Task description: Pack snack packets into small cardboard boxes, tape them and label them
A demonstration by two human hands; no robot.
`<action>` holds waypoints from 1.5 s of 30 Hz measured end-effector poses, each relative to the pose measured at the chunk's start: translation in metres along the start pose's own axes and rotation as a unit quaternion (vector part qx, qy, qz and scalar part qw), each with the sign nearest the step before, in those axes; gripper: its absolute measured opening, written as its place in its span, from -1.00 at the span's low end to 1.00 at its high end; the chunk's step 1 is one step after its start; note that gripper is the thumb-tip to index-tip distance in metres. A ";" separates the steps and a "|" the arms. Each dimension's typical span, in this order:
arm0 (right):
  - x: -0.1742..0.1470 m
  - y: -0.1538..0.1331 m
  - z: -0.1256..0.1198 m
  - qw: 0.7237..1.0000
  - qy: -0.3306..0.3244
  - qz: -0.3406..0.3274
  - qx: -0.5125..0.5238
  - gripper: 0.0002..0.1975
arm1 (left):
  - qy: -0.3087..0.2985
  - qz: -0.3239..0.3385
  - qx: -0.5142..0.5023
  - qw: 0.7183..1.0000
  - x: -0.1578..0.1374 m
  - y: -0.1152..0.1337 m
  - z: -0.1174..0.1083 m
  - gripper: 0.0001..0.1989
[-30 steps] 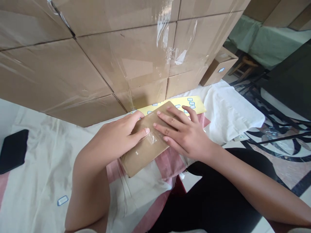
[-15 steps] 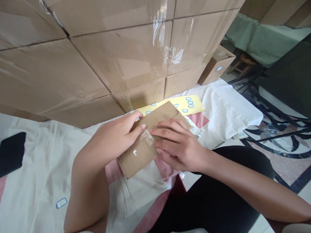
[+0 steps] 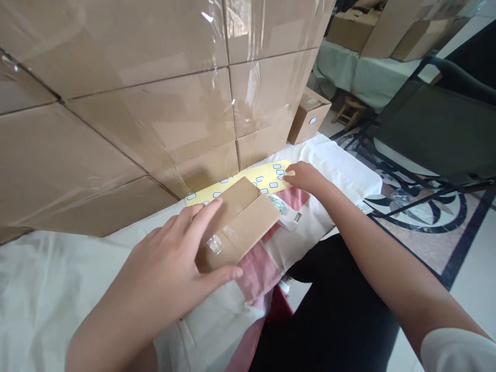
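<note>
A small cardboard box [image 3: 248,222] with clear tape on it lies tilted across the cloth in front of me. My left hand [image 3: 178,258] spans its near left end, thumb on the near side and fingers along the far side. Behind the box runs a yellow sheet [image 3: 248,175] bearing several blue-edged stickers [image 3: 273,185]. At the sheet's right end, my right hand [image 3: 304,175] pinches at one of these stickers, its fingertips together. The box covers part of the sheet.
Large taped cartons [image 3: 155,113] form a wall behind the sheet. Farther right stand a smaller labelled carton [image 3: 310,116], a wooden stool [image 3: 349,111] and a dark folding chair [image 3: 437,124]. A white printed card [image 3: 284,212] lies right of the box.
My right hand has left the box and moved right to the stickers on the yellow sheet. The left hand has shifted to the box's near left end. The view has turned right.
</note>
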State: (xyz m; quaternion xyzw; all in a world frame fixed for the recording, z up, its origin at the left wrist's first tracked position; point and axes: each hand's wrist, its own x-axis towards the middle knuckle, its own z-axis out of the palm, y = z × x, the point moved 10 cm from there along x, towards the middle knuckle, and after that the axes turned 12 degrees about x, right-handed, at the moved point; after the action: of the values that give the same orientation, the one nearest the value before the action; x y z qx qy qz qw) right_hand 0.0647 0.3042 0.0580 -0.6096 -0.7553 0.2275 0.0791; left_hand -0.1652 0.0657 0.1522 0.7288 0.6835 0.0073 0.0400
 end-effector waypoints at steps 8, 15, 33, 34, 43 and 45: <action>0.000 -0.015 0.022 0.993 0.043 -0.033 -0.107 -0.62 | -0.032 0.001 0.024 0.999 0.002 0.002 0.010 -0.09; -0.005 -0.031 0.024 0.986 0.068 -0.084 -0.128 -0.70 | -0.024 0.016 0.041 0.999 0.001 0.003 0.007 -0.09; -0.090 -0.097 0.005 0.848 0.103 -0.406 0.324 -0.90 | -0.033 0.087 0.010 0.996 0.002 -0.060 0.009 -0.01; -0.099 -0.103 0.011 0.838 0.088 -0.422 0.334 -0.89 | -0.042 0.082 0.007 0.996 0.002 -0.066 0.011 -0.01; -0.125 -0.114 0.047 0.805 -0.015 -0.440 0.398 -0.87 | -0.098 0.053 -0.015 0.994 0.002 -0.077 0.014 -0.06; -0.127 -0.115 0.052 0.796 -0.026 -0.444 0.411 -0.86 | -0.100 0.055 -0.011 0.993 0.001 -0.078 0.015 -0.07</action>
State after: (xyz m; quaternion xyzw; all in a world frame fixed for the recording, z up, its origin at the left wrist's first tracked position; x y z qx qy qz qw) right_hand -0.0263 0.1521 0.0824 -0.1109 -0.7806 0.4720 0.3945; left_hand -0.2416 0.0705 0.1321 0.7620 0.6346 -0.0557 0.1160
